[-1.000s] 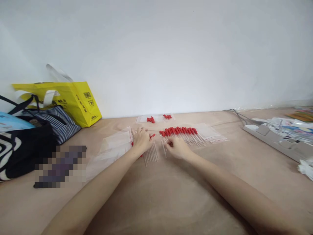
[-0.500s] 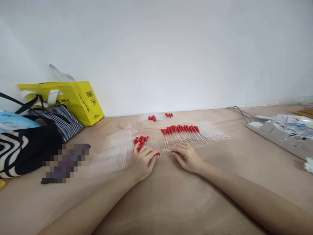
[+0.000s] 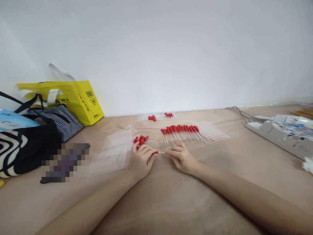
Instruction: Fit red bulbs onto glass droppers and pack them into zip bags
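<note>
Between its thumb and fingers, my left hand [image 3: 142, 162] pinches a small red piece [image 3: 156, 152]. My right hand [image 3: 181, 158] is closed on a thin clear stick [image 3: 162, 152], whose far end meets the red piece. Loose red pieces [image 3: 141, 140] lie just beyond my left fingers, beside a row of bare clear sticks [image 3: 153, 144]. Past my right hand, a row of red-tipped sticks [image 3: 182, 130] lies side by side, tips pointing away from me.
Clear zip bags [image 3: 111, 156] lie left of the hands, another bag [image 3: 212, 130] at the right. A bag with red pieces [image 3: 158, 116] is near the wall. Yellow bag [image 3: 83, 102] and black bag [image 3: 29, 150] stand left; a white power strip [image 3: 276, 137] sits right.
The stick in my right hand has moved left, and its end now meets the red piece in my left hand. The two hands are closer together.
</note>
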{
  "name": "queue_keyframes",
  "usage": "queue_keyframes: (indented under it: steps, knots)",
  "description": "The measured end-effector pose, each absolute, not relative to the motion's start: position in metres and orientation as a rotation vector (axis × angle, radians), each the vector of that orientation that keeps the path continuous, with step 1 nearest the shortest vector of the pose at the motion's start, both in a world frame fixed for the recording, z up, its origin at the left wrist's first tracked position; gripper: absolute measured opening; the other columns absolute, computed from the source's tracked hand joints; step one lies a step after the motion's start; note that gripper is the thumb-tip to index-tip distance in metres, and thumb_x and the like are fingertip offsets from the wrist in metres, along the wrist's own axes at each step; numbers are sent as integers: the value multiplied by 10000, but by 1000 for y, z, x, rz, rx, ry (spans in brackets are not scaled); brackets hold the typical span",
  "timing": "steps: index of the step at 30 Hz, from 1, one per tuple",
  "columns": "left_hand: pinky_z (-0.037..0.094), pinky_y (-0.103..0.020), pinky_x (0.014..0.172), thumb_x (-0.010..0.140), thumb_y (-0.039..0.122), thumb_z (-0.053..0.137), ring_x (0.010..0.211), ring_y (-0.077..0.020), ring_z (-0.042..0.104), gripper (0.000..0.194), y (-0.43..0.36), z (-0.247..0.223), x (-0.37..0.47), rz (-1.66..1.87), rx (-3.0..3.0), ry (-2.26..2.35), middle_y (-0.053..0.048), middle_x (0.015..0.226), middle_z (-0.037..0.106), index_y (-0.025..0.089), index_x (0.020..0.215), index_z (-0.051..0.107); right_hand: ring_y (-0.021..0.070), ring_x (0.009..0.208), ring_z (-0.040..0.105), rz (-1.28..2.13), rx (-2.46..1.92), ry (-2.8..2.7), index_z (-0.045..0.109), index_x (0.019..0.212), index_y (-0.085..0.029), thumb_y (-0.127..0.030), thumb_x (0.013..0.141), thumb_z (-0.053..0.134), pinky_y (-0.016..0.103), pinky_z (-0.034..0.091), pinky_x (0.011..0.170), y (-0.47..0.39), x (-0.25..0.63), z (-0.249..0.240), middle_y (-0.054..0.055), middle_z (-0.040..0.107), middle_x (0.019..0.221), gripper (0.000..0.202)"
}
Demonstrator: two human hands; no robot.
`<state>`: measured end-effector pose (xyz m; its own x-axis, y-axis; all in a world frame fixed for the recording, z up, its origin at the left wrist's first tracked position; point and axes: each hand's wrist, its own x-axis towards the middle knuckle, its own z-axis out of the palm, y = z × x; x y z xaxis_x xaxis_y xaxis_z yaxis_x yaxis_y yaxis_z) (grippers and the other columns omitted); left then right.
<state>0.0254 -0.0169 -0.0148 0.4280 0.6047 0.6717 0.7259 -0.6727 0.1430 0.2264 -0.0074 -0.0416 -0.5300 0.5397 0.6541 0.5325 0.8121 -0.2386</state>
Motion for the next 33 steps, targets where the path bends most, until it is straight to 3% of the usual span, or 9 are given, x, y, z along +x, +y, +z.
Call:
queue_keyframes:
  steps: [8, 14, 18, 33]
  knots:
    - [116, -482, 1008, 841, 255, 438, 748, -148, 579, 188, -16, -14, 25, -1043, -2547, -1148, 16, 715, 654, 206, 756, 599, 122, 673, 472, -150, -809, -2290, 611, 944, -168, -39, 764, 395, 308, 240, 712, -7, 226, -42, 36, 580, 752, 309]
    - [48, -510, 1031, 848, 235, 424, 768, -147, 613, 204, -15, -13, 27, -1033, -2592, -1057, 26, 713, 672, 207, 747, 599, 119, 611, 411, -269, -810, -2346, 610, 781, -147, -31, 746, 351, 304, 220, 699, -7, 226, -37, 28, 531, 677, 285]
    - [41, -517, 1033, 850, 225, 420, 756, -145, 617, 213, -17, -13, 28, -1011, -2591, -1049, 28, 723, 676, 207, 736, 599, 122, 611, 409, -273, -815, -2383, 601, 818, -146, -28, 738, 357, 303, 208, 684, -5, 226, -35, 20, 515, 654, 282]
    - [44, -522, 1031, 856, 210, 411, 717, -136, 602, 210, -18, -15, 29, -986, -2505, -950, 29, 689, 660, 189, 729, 577, 88, 545, 452, 453, -1058, -2329, 551, 588, -157, -135, 797, 436, 267, 310, 668, -11, 219, -15, -23, 544, 556, 239]
